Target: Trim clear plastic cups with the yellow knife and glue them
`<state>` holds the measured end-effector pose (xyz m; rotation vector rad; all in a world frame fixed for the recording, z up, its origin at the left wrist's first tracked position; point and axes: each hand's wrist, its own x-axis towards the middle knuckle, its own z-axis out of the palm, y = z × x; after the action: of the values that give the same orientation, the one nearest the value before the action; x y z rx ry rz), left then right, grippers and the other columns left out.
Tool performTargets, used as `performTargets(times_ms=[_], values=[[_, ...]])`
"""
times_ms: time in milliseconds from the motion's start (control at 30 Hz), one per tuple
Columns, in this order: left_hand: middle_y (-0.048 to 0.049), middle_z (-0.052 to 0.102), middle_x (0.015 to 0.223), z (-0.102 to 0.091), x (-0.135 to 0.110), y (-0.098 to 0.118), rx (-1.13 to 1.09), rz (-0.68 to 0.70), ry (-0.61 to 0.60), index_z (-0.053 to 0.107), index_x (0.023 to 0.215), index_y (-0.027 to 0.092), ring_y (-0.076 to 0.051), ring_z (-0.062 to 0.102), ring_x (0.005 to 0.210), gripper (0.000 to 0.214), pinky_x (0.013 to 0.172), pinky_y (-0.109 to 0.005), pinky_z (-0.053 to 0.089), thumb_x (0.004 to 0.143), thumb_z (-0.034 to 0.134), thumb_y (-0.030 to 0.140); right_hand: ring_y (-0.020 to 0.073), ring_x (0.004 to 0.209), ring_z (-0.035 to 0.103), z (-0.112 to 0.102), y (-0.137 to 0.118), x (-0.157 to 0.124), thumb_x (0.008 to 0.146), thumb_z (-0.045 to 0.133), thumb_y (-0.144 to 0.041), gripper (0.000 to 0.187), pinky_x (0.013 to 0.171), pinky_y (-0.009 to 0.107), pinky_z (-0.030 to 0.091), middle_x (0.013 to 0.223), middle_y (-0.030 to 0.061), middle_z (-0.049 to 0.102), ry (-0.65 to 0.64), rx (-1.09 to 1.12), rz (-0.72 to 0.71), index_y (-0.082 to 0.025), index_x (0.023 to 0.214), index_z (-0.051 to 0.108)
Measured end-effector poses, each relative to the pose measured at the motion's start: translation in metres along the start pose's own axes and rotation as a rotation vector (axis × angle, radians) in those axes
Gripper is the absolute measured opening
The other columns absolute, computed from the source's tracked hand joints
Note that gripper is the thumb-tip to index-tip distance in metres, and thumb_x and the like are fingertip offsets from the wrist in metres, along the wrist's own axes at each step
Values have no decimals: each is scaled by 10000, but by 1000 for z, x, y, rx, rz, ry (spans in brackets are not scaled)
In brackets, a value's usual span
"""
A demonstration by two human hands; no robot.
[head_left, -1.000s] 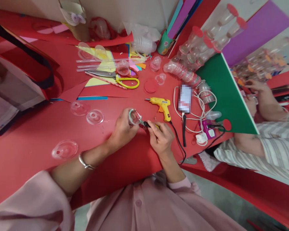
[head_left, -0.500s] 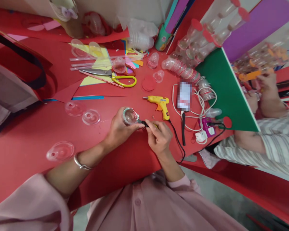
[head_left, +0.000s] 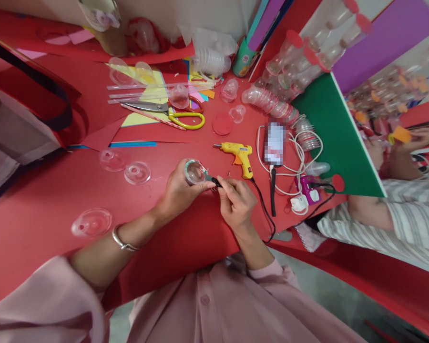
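Note:
My left hand (head_left: 177,190) is closed round a small clear plastic cup (head_left: 194,172), its round rim turned up towards me. Loose ragged shreds stick up from the right side of that rim, with some green and red on it. Between the thumb and fingers of my right hand (head_left: 238,202) is a utility knife (head_left: 217,182) with a dark body. Its blade points left and meets the cup's edge, close to my left thumb. Most of the handle is hidden by my fingers. Just beyond the hands lies a yellow glue gun (head_left: 239,155), nozzle to the left.
Clear domed lids (head_left: 137,172) lie left of my hands. Scissors (head_left: 171,112) and straws rest on coloured paper behind. A phone (head_left: 275,142), tangled white cables and a purple power strip (head_left: 309,188) are on the right. Past a green board (head_left: 338,138) another person is working.
My hands keep nearly the same hold on the cup and knife. The whole view has shifted slightly. Beyond the green board, the other person's hands and an orange piece have moved.

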<state>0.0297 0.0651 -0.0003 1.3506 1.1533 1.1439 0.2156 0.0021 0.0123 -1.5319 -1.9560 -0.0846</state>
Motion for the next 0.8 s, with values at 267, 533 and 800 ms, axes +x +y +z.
performTargets(times_ms=[267,533,800], values=[[-5,702,914,0,0,1,68,23,32,576,1086,209,-157,676,774,704,721,-289,551,627,1006,526,195,943,735,-5,9,0,1053,590,-258,306,853,340,579,1032,69,786,-8,58,0,-282,1302,766],[-10,712,922,-1,0,0,54,25,25,575,1086,211,-149,674,765,675,715,-285,552,671,974,563,187,924,733,-6,6,2,1042,615,-246,291,844,325,569,1019,67,789,-15,65,-8,-272,1284,775],[-17,723,943,-1,-1,-2,16,21,35,584,1121,207,-156,692,789,747,734,-281,560,626,982,599,190,932,734,-7,7,2,1033,624,-221,300,837,326,567,1028,67,791,-6,115,-22,-261,1292,769]])
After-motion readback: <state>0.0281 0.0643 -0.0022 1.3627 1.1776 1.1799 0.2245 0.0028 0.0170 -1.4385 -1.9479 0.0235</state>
